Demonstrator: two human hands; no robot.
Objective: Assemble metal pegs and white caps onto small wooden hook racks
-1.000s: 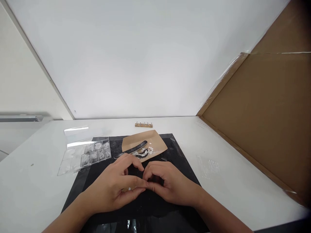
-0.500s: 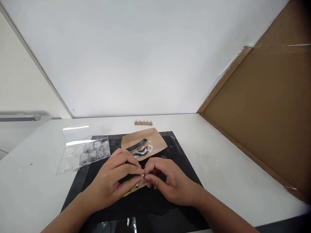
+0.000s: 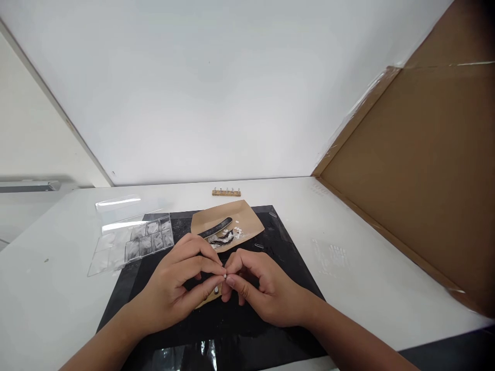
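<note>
The fingertips of the left hand (image 3: 174, 288) are pinched on a small white piece (image 3: 225, 276). The tips of the right hand (image 3: 266, 291) meet them there, but I cannot tell if they also grip it. The piece is so small that, I think, uneven pressure could make it slip out. Just below the fingers is a yellowish strip (image 3: 210, 299), partly hidden; a lowered finger could knock it. Beyond the fingers lies a brown tray (image 3: 251, 224) with white bits (image 3: 237, 233), among which a dropped piece could be lost.
</note>
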